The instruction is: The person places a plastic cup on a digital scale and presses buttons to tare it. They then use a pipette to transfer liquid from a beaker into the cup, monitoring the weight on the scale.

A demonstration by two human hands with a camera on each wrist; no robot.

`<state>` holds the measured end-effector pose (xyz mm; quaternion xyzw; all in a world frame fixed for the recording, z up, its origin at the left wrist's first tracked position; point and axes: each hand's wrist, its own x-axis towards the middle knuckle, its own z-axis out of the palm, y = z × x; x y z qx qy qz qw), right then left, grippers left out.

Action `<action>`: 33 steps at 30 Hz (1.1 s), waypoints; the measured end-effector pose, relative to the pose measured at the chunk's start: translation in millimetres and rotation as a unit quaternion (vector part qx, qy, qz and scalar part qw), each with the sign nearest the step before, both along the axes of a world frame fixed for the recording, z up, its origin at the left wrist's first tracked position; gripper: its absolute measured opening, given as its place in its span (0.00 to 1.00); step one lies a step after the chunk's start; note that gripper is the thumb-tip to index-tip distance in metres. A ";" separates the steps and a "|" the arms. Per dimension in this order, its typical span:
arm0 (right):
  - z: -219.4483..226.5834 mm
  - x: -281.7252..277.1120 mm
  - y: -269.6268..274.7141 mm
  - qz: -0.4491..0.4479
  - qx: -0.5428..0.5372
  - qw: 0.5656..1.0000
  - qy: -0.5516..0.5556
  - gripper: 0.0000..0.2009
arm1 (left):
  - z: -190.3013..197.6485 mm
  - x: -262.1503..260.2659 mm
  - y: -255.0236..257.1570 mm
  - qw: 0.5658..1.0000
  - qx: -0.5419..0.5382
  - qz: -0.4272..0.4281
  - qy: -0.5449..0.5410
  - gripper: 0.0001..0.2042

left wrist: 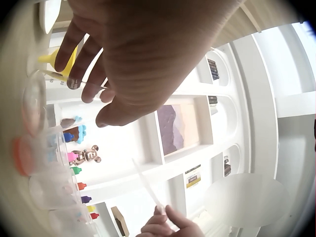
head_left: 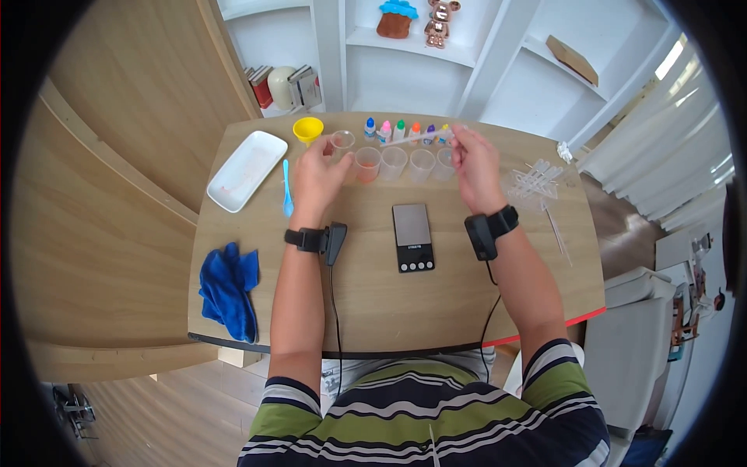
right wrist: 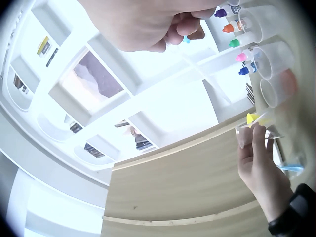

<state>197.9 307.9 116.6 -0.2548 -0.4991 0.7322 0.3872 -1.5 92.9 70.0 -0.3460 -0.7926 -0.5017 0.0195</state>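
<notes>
My left hand (head_left: 321,175) holds a small clear cup (head_left: 343,140) at the back of the table, with fingers and thumb at its sides. Between the fingertips of my right hand (head_left: 476,165) is a clear plastic dropper (head_left: 416,138), its thin end pointing left over the small bottles. Just right of the left hand stands a clear cup with pinkish-orange liquid (head_left: 367,165). More clear cups (head_left: 422,165) continue the row toward the right hand. In the left wrist view, the dropper (left wrist: 146,183) slants up from the right hand (left wrist: 170,224).
Small bottles with coloured caps (head_left: 400,129) line up behind the cups. A yellow funnel (head_left: 308,129), white tray (head_left: 247,171), blue spoon (head_left: 287,191) and blue cloth (head_left: 228,289) lie leftward. A digital scale (head_left: 412,233) sits centrally; several droppers (head_left: 535,180) are piled at right.
</notes>
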 end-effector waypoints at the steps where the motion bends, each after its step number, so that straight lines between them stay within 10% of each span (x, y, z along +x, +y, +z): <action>1: -5.5 1.0 1.1 -0.003 -0.013 1.000 0.003 0.08 | 0.2 2.1 -0.4 1.000 0.005 0.009 -0.008 0.21; 33: -54.3 -30.1 1.8 -0.028 0.102 0.994 0.004 0.12 | 33.9 -1.0 25.3 0.897 -0.272 -0.071 0.342 0.20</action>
